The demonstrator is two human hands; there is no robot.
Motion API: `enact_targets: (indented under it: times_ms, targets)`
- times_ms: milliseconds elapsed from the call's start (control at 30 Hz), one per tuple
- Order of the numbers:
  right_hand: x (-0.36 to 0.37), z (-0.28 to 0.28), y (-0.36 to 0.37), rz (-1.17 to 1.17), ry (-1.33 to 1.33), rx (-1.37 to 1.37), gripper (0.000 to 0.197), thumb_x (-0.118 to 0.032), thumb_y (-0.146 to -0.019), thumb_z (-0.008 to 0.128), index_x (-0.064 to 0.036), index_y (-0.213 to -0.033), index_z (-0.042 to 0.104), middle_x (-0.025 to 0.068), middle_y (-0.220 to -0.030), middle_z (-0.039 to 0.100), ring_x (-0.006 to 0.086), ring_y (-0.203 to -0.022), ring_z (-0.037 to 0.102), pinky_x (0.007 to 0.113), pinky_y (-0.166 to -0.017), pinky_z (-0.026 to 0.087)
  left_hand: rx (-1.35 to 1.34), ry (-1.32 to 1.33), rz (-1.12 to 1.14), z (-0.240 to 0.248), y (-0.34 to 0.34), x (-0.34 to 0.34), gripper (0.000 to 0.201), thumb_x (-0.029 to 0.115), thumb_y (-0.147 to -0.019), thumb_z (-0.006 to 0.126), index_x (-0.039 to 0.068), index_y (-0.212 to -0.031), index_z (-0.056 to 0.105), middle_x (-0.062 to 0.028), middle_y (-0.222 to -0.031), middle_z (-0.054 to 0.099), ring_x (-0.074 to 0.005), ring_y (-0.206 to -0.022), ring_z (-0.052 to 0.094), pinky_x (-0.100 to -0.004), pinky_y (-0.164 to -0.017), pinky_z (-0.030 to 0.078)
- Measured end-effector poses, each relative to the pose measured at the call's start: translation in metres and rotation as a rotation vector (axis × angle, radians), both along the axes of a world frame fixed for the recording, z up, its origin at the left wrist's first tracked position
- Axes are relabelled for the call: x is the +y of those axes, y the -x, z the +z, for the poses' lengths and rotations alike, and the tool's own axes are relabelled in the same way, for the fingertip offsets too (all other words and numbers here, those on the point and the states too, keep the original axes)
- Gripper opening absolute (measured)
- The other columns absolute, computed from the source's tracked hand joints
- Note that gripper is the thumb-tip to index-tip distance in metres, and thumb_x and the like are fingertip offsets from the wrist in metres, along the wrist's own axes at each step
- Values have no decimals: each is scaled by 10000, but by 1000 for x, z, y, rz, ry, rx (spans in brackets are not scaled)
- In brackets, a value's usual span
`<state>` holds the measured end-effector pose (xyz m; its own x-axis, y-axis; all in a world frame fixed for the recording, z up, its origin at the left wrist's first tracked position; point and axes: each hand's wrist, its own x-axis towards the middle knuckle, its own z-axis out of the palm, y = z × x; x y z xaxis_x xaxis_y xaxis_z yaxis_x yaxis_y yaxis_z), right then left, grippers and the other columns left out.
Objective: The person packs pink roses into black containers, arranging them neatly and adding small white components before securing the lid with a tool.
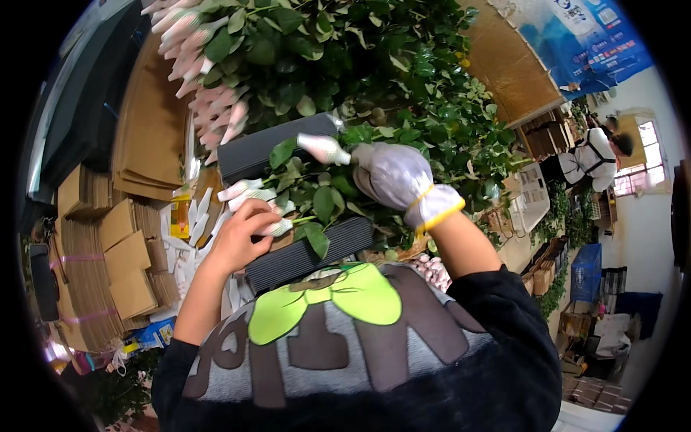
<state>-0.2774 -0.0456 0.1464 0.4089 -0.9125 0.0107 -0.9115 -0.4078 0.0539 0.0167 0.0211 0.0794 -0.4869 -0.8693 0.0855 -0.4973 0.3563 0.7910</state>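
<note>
My bare L hand [241, 232] pinched a white-netted rosebud [279, 227] just beyond the black ribbed near block's [324, 247] left end; my grey-gloved R hand [354, 160] was curled under a pink-and-white netted rose head [320, 148], farther beyond it. Prob. light, soft, easily bruised; best gripped by stem.

Stacked cardboard [86, 284] stands at left, 1 blue crate [586, 273] and a blue printed sheet [612, 61] at right.
</note>
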Motion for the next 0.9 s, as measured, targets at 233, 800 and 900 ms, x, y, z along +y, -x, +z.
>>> enact_targets:
  times_ms: [233, 800, 900]
  targets:
    - [18, 3, -32, 565, -392, -2, 168, -167, -816, 549, -66, -950, 562, 104, -706, 576, 268, -619, 591, 364, -514, 473, -106, 55, -173, 10, 3, -9, 400, 85, -656, 782, 98, -1040, 670, -97, -1268, 553, -316, -1113, 560, -372, -931, 471]
    - [6, -25, -72, 487, -406, 164, 190, -182, -838, 519, -105, -909, 678, 87, -861, 692, 281, -804, 681, 410, -635, 520, -119, 255, 54, -20, -10, 14, 456, 194, -615, 818, 236, -1056, 705, -115, -1381, 400, -373, -1209, 389, -459, -1025, 362]
    - [12, -37, -77, 589, -294, 24, 169, -197, -806, 545, -111, -846, 685, 78, -837, 684, 274, -749, 668, 399, -610, 498, -93, 305, 25, -22, -12, 13, 443, 186, -605, 822, 227, -1034, 717, -99, -1384, 410, -348, -1187, 421, -441, -999, 392]
